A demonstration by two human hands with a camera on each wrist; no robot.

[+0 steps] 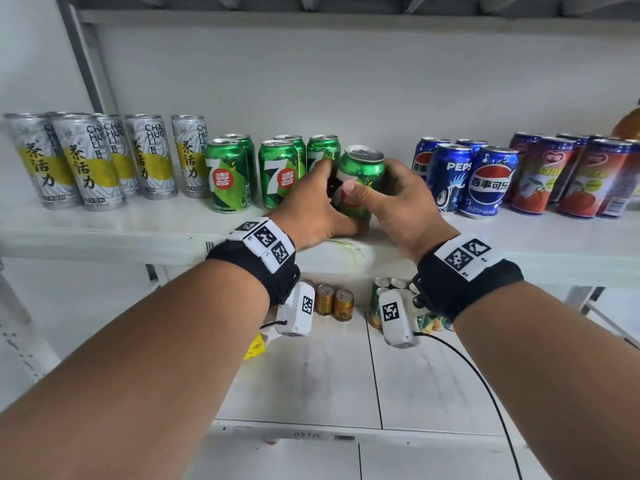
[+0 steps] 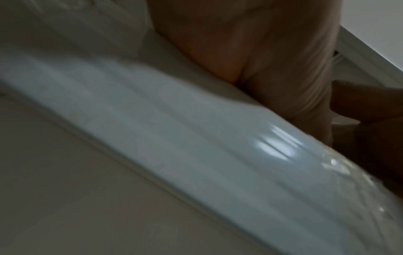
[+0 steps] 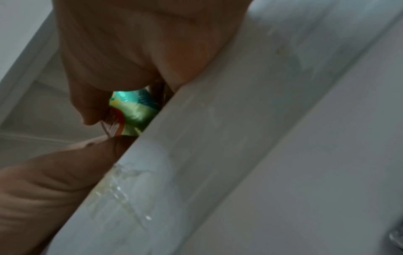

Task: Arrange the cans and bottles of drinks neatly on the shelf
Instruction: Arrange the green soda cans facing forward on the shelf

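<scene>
Green 7-Up can (image 1: 360,181), frame centre, upright on the white shelf (image 1: 104,230): your left hand (image 1: 311,209) and right hand (image 1: 398,206) both wrap curled fingers round it.

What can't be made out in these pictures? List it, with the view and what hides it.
- Green can label: head view, covered by left hand and right hand.
- Both hands' fingers behind the can: head view, hidden by the can itself.
- Left wrist view: blurred shelf edge fills it; no can visible.
- Right wrist view: only a sliver of the can shows past the palm.
- Orange bottle: head view, cut off by the right edge.
</scene>
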